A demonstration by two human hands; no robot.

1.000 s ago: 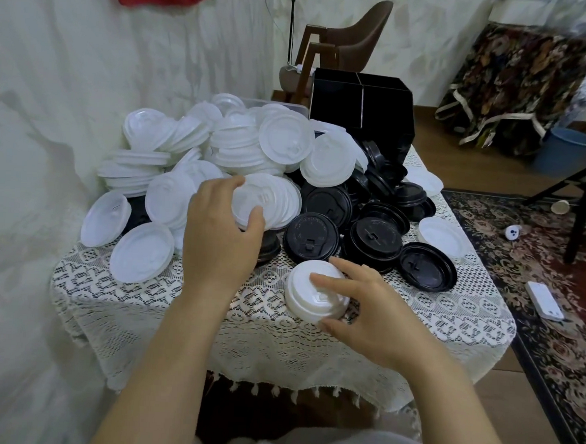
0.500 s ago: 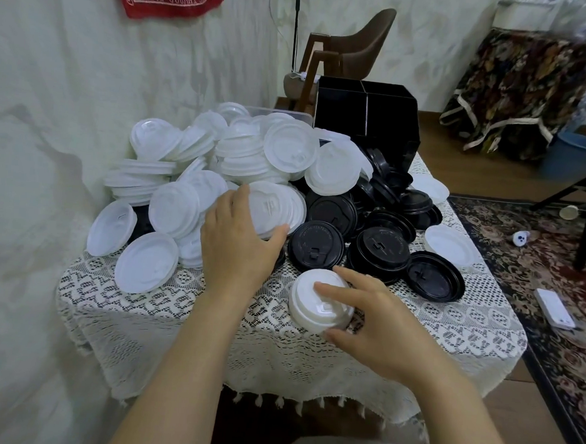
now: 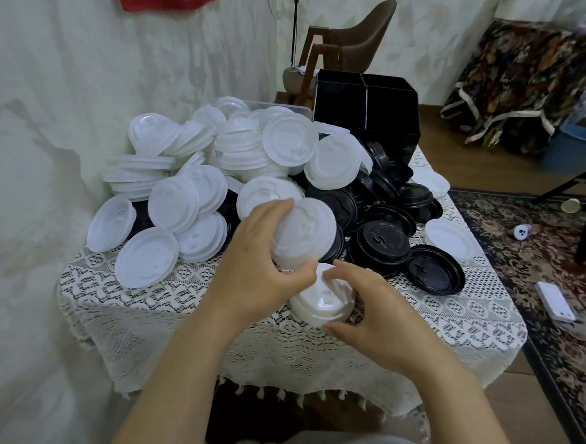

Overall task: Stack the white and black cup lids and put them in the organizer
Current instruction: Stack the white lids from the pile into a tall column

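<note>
My left hand (image 3: 257, 271) grips tilted white lids (image 3: 304, 233), just above the stack (image 3: 321, 302) on the table (image 3: 450, 317). My right hand (image 3: 378, 316) curls round that stack, forefinger on top, thumb at its near rim.

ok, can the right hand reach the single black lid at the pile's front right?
Probably yes: the black lid lies uncovered beside the right hand, though that hand grips the white stack.

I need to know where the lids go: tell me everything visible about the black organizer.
The black organizer is a glossy, boxy bin, plastic by its look, open-topped and split by thin dividers into compartments. It stands at the table's far end, behind the lid pile; black lids are heaped at its front. Its inside is hidden.
</note>
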